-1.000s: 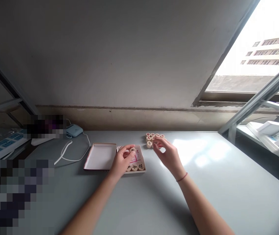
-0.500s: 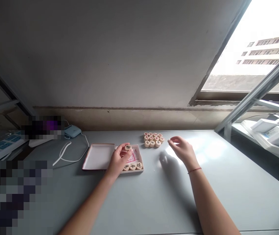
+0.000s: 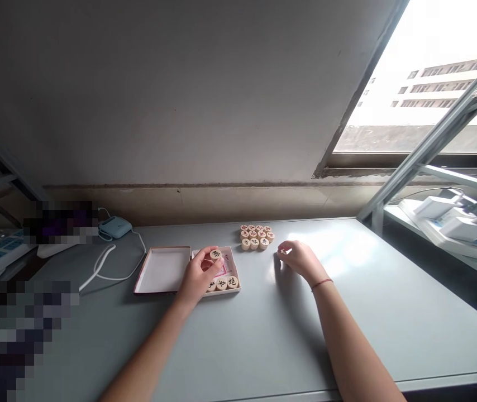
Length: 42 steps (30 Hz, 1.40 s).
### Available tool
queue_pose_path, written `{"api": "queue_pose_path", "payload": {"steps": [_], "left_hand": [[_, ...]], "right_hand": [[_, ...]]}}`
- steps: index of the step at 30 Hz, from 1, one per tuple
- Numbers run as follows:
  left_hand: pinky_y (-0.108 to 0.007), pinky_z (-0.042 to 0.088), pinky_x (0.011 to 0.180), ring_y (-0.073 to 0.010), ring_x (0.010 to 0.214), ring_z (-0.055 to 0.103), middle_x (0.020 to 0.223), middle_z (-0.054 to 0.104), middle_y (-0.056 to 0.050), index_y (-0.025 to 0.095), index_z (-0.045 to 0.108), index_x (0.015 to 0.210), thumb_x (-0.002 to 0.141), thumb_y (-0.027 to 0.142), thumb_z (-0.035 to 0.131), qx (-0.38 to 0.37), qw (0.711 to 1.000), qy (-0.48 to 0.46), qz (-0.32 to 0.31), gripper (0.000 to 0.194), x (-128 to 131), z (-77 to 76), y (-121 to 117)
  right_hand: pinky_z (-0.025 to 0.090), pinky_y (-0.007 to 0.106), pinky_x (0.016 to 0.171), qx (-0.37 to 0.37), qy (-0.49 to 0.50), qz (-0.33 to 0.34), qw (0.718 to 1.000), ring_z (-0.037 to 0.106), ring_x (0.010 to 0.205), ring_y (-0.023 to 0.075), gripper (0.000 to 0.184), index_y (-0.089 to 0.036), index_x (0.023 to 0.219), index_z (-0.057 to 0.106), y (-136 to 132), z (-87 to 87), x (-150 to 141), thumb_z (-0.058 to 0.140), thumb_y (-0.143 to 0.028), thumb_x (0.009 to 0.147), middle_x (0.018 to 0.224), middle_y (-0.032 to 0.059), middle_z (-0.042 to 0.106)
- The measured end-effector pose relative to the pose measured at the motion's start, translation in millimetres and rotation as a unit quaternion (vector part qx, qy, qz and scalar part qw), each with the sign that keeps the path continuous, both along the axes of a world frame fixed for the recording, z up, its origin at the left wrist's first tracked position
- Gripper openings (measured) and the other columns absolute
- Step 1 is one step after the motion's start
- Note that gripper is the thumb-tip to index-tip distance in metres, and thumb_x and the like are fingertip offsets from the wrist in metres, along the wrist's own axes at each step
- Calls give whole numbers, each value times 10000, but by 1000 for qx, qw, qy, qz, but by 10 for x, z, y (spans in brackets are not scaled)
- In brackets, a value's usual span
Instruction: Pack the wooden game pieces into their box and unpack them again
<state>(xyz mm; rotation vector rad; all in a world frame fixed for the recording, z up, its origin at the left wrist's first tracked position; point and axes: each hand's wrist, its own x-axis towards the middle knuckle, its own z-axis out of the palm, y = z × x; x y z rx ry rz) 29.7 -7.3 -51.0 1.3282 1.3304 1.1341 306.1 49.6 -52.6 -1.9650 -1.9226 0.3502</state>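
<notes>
Between the fingertips of my left hand [image 3: 199,273] is a round wooden Chinese chess piece [image 3: 215,254] with a black character, held above the open box [image 3: 235,267]. Several black-lettered pieces [image 3: 222,283] lie along the near side of that box, partly covered by my hand. My right hand [image 3: 299,259] is closed in a pinch low over the table, its fingertips on another Chinese chess piece [image 3: 282,252], mostly hidden. To its left stand several pieces in close rows [image 3: 257,234], the back ones red-lettered and the front ones dark-lettered.
The box lid [image 3: 163,271] lies hollow side up against the box's left side. A white cable [image 3: 132,272] loops across the grey table [image 3: 238,346] from a light-blue device [image 3: 115,228]. A power strip [image 3: 1,251] sits at far left. White boxes [image 3: 439,215] occupy a right-hand shelf.
My right hand has moved away from the rows to the right, then lowered toward the table with a piece. My left hand keeps its piece over the box. The view has shifted slightly.
</notes>
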Motion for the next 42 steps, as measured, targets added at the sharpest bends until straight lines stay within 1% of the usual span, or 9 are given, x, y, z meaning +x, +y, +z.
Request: {"api": "queue_pose_path", "payload": {"steps": [4, 7, 10, 14, 20, 24, 29, 32, 42], "left_hand": [[-286, 517, 731, -167, 757, 624, 781, 652, -11, 189, 615, 1112, 803, 407, 612, 40, 995, 93, 5, 378, 29, 58, -29], [-307, 516, 777, -184, 826, 640, 893, 682, -35, 199, 633, 1095, 818, 333, 599, 121, 975, 188, 10, 310, 53, 67, -49], [-317, 514, 812, -198, 893, 651, 991, 683, -49, 211, 626, 1122, 827, 243, 597, 212, 939, 272, -4, 299, 80, 30, -61], [-336, 526, 783, -208, 850, 667, 951, 694, -48, 217, 594, 1181, 841, 172, 589, 275, 895, 351, -18, 343, 109, -39, -67], [-343, 524, 803, -217, 896, 661, 1016, 694, -59, 226, 578, 1200, 845, 143, 580, 289, 886, 363, -18, 365, 118, -69, -75], [-359, 502, 816, -225, 892, 644, 957, 685, -68, 212, 561, 1239, 872, 199, 560, 276, 884, 377, -31, 368, 120, -15, -87], [-358, 483, 831, -217, 890, 636, 936, 676, -52, 224, 599, 1182, 870, 246, 551, 249, 895, 369, -43, 316, 69, 36, -93], [-357, 485, 834, -224, 915, 639, 979, 680, -61, 220, 633, 1121, 865, 233, 539, 243, 902, 354, -47, 273, 48, 34, -95], [-350, 486, 830, -228, 941, 645, 964, 693, -62, 218, 670, 1003, 872, 217, 490, 229, 912, 335, -59, 223, 40, 74, -104]], "right_hand": [[446, 263, 682, 27, -4, 1, 1000, 619, 763, 189, 143, -171, 799, 679, 13, -40, -72, 539, -158, 774, 862, 83, 660], [455, 290, 704, 79, 14, 3, 997, 610, 753, 186, 133, -175, 864, 658, -50, 4, -230, 540, -208, 812, 963, 98, 645], [465, 277, 645, 125, 127, 90, 980, 598, 689, 162, 176, -204, 849, 631, -203, 117, -519, 517, -336, 876, 901, 61, 655], [473, 234, 581, 64, 244, 235, 939, 605, 708, 148, 188, -209, 886, 624, -442, 227, -907, 537, -375, 883, 797, 23, 660], [503, 233, 607, 72, 258, 247, 931, 615, 722, 139, 146, -202, 941, 645, -563, 220, -1063, 587, -250, 816, 802, 16, 668], [514, 247, 599, 86, 264, 207, 938, 626, 747, 156, 170, -199, 931, 642, -484, 243, -961, 549, -287, 819, 850, 40, 672], [512, 311, 669, 142, 206, 20, 968, 635, 726, 179, 255, -192, 944, 635, -198, 186, -487, 522, -355, 784, 949, 81, 682], [477, 311, 674, 107, 138, -63, 983, 635, 720, 187, 290, -201, 988, 611, -67, 112, -203, 543, -331, 738, 929, 66, 686], [377, 252, 597, 26, 39, -54, 997, 581, 708, 178, 101, -232, 792, 540, -45, -12, -107, 526, -327, 759, 871, 24, 669]]}}
